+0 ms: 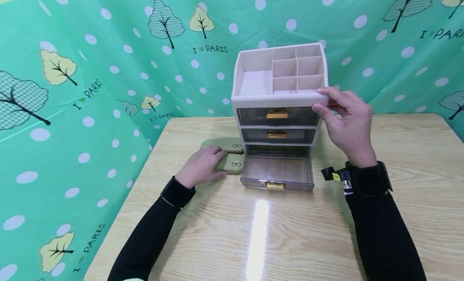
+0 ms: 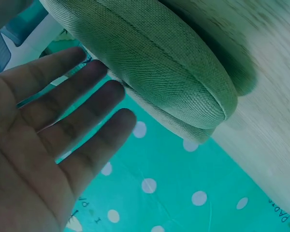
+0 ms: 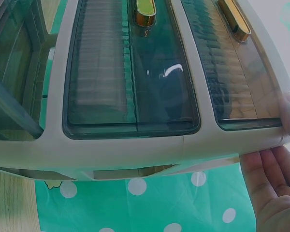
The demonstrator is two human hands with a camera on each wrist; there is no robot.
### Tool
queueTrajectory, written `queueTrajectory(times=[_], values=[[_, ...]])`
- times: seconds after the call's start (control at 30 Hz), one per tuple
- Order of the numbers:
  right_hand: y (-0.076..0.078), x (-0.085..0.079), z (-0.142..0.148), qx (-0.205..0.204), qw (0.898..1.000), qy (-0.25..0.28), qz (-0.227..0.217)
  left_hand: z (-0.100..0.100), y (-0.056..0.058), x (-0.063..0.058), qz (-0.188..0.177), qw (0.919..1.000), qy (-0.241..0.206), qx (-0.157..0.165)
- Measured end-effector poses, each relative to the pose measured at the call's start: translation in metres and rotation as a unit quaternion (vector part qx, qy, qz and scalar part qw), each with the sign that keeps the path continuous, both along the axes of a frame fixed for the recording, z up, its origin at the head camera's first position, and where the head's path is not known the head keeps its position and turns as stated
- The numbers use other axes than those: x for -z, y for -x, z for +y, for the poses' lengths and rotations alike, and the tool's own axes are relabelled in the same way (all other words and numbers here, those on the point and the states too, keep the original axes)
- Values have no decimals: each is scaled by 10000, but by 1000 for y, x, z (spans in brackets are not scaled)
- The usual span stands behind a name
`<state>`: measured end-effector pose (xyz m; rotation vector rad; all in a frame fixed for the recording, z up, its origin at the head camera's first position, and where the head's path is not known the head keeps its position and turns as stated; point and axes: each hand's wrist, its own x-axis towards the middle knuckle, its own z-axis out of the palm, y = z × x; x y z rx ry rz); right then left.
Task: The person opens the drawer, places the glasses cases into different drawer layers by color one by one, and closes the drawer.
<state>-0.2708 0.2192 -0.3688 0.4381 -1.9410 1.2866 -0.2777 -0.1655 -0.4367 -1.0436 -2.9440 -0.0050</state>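
A white desktop drawer organizer [image 1: 279,98] stands on the table with its bottom drawer [image 1: 277,166] pulled out and nothing visible inside. My right hand [image 1: 348,117] pinches its upper right front corner, thumb on the front face and fingers at the side. Left of it lie two green fabric glasses cases: the far case [image 1: 232,143] and the near case [image 1: 232,164], each printed with small glasses. My left hand [image 1: 203,164] rests against their left ends. In the left wrist view its fingers [image 2: 87,140] are fairly straight, fingertips at the edge of a green case [image 2: 159,63].
Two upper drawers with gold handles, the top drawer [image 1: 277,116] and the middle drawer [image 1: 277,136], are closed. Open compartments [image 1: 253,82] form the organizer's top. A green dotted cloth [image 1: 203,71] hangs behind and left of the wooden table [image 1: 217,232].
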Motion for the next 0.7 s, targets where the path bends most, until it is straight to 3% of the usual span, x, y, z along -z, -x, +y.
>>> queueTrajectory(times=[0.57,0.7], values=[[-1,-1,0,19,10000,-80,4,-1,5,-1,-401,9989,116,-193],[-1,-1,0,44,9999,-135,27,-2,7,-1,-666,9975,-35,-213]])
